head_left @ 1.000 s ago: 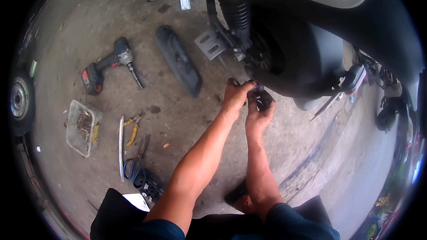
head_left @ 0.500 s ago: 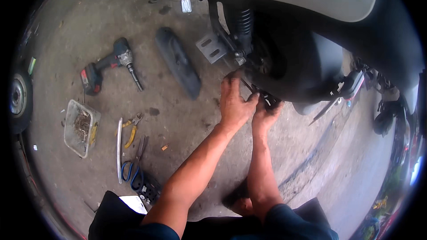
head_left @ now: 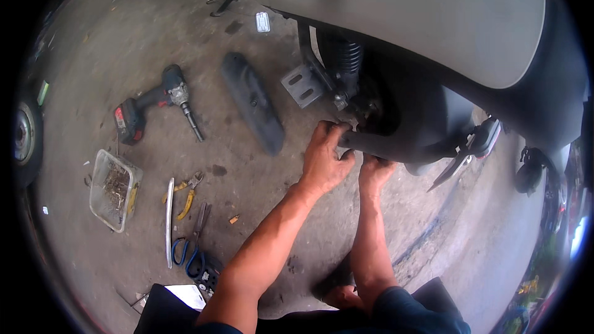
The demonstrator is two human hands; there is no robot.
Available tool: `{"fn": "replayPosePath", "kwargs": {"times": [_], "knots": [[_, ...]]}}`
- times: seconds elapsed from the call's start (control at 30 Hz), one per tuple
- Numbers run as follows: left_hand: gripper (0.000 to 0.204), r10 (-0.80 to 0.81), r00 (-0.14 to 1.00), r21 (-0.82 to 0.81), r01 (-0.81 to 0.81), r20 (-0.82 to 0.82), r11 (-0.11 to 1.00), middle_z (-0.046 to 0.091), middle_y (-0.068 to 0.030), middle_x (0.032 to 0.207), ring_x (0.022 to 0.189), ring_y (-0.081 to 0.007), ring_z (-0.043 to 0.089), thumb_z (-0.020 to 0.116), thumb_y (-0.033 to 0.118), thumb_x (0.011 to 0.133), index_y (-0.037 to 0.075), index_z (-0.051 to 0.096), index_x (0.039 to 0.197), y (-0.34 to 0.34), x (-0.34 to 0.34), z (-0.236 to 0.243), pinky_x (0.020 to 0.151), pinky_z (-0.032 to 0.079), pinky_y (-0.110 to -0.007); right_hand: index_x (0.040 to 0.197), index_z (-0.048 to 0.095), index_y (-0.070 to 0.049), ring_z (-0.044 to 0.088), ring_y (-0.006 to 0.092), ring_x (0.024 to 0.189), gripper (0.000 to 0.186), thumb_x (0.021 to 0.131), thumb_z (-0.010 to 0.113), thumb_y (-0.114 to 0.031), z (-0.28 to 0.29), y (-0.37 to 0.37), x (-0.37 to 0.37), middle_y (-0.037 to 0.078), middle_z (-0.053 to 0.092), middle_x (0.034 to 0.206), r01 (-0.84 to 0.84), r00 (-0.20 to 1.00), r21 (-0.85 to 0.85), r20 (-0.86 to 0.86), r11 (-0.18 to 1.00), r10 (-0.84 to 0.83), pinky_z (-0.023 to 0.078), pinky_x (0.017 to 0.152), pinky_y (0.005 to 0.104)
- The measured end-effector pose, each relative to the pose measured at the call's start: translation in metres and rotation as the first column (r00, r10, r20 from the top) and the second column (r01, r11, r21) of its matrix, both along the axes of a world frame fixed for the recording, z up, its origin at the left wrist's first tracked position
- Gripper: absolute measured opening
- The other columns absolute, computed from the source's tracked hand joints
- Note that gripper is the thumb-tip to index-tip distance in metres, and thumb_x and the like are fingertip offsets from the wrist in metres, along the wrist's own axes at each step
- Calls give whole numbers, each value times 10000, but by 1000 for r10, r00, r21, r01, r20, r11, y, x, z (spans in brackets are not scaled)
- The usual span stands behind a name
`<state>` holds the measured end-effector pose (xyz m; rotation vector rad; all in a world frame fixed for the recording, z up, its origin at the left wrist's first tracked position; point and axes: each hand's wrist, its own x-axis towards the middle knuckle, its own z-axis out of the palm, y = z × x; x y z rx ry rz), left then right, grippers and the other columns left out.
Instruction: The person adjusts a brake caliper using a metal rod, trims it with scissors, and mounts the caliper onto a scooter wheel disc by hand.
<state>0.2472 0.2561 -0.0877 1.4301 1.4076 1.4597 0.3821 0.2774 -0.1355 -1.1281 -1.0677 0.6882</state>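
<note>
My left hand [head_left: 325,158] is at the left end of a black plastic mudguard [head_left: 402,145] on a scooter. Its fingers curl around the edge, with the thumb below. My right hand [head_left: 375,176] reaches up under the mudguard's lower edge, close beside the left; its fingertips are hidden behind the plastic. Just above the hands are a coil-spring shock absorber [head_left: 349,59] and a slotted metal bracket [head_left: 302,86]. Over them hangs the scooter's pale grey body panel [head_left: 433,18].
On the concrete floor to the left lie a long black plastic cover [head_left: 252,104], a cordless impact wrench [head_left: 154,100], a clear plastic tub [head_left: 127,195] of small bits, yellow-handled pliers [head_left: 187,201], blue-handled scissors [head_left: 197,247] and a thin pale strip [head_left: 169,222]. A wheel [head_left: 26,133] stands far left.
The view has shifted, so the scooter and floor things sit lower. My hands have drawn slightly apart, and the dark slotted piece seen between them before is now hidden.
</note>
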Motion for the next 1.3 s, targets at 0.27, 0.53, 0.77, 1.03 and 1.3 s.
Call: {"fn": "replayPosePath", "kwargs": {"times": [0.27,0.53,0.77,1.03,1.3], "knots": [[452,55,998,-8,-55,-2,998,502,-173,1108,1023,-353,552,590,-14,707,27,544,1154,-17,4,2,859,468,-405,979,613,44,583,134,877,176,809,656,36,7,-4,3,66,636,939,110,964,-122,254,986,-76,468,810,278],[446,9,999,-2,-9,45,1000,499,-165,1141,1025,-354,559,567,-30,719,31,528,1158,-8,4,-3,824,486,-410,889,633,38,617,197,783,165,780,695,-69,10,-2,-3,107,668,835,235,917,-94,352,968,-189,491,732,335],[440,-12,999,-5,12,30,1000,510,-148,1143,1030,-331,564,560,-32,729,48,522,1160,-6,3,-9,796,489,-401,883,616,37,608,192,800,171,776,702,-65,1,0,10,98,656,839,249,935,-81,279,965,-218,485,754,333],[431,-6,999,-17,7,34,1000,510,-138,1136,1018,-308,564,556,-33,740,50,528,1163,-7,3,-4,780,480,-381,860,600,31,559,145,769,176,844,668,-131,-1,1,17,67,625,803,263,904,-29,357,964,-236,470,719,315],[443,0,999,-18,1,44,1000,510,-136,1138,1027,-305,565,553,-49,733,53,528,1164,-6,5,-6,770,484,-378,863,604,25,556,121,781,148,837,667,-106,5,-2,7,42,623,830,225,970,-85,111,971,-215,470,718,283]]}}
